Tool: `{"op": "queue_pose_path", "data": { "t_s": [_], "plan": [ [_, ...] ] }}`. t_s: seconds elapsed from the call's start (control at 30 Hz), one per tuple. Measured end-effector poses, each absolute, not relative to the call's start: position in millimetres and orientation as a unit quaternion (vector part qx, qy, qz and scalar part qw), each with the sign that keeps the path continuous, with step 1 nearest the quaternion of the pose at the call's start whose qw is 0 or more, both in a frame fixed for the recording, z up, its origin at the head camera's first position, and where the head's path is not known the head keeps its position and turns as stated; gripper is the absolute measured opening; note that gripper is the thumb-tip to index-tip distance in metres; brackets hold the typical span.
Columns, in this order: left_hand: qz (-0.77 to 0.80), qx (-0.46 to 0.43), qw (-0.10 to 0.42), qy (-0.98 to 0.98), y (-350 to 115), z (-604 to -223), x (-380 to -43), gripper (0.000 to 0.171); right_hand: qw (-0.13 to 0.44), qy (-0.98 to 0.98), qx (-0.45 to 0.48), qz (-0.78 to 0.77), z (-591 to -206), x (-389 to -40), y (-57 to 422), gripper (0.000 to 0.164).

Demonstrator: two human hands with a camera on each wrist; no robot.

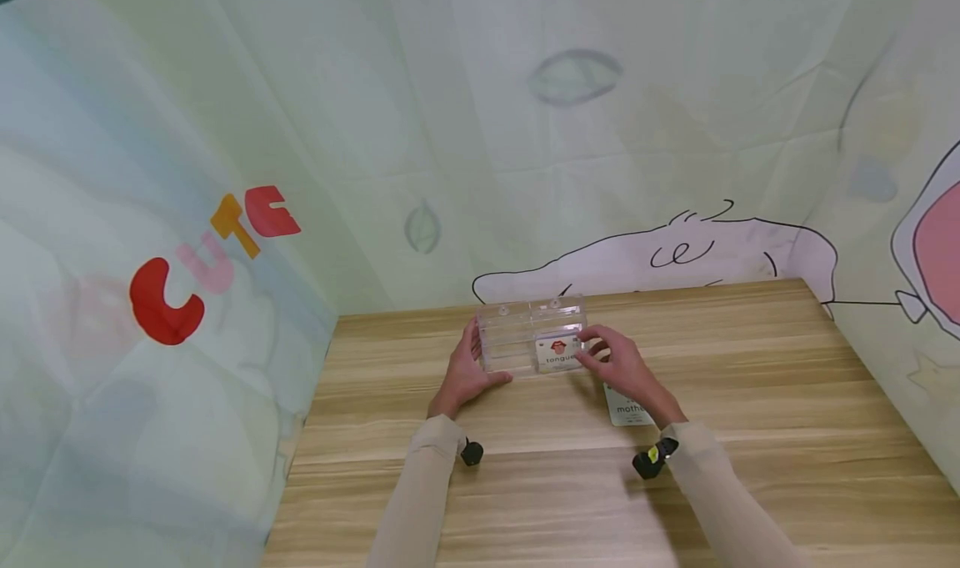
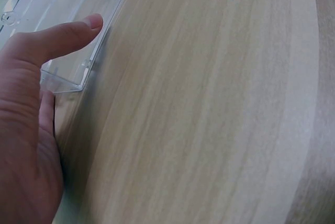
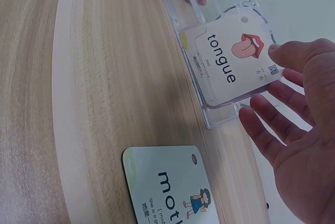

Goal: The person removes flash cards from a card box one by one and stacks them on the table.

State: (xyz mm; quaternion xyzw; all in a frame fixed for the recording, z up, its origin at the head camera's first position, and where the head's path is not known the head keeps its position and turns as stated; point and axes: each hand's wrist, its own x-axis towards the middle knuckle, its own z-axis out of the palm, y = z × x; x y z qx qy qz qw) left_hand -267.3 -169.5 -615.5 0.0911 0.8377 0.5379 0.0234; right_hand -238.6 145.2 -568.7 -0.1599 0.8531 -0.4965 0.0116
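Note:
A clear plastic card holder with stepped tiers is on the table near the wall. My left hand grips its left end, the thumb along the front edge and the fingers around the side. In the holder's right half stands a flashcard reading "tongue", with a picture of a mouth. My right hand holds this card by its right edge; in the right wrist view the thumb meets the card's edge and other fingers spread beside the holder. A second flashcard, reading "mother" in part, lies flat nearby, partly under the right forearm in the head view.
The wooden table extends toward me and to both sides. A printed fabric backdrop rises behind the holder and along the left and right table edges. Dark wrist cameras sit at both cuffs.

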Motion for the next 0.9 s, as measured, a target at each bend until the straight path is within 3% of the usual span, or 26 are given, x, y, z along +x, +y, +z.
{"op": "queue_pose_path", "data": {
  "t_s": [0.37,0.63,0.9],
  "plan": [
    [0.532,0.087,0.025,0.842,-169.8,-616.6,-267.1,0.13,0.03,0.833,-0.162,-0.529,-572.0,-238.7,142.7,0.034],
    [0.541,0.091,0.02,0.836,-170.0,-617.4,-268.5,0.13,0.02,0.834,-0.183,-0.52,-573.4,-239.6,140.8,0.018],
    [0.54,0.091,0.019,0.837,-169.1,-616.1,-267.9,0.13,0.013,0.845,-0.188,-0.5,-575.1,-239.7,140.7,0.018]
  ]
}}
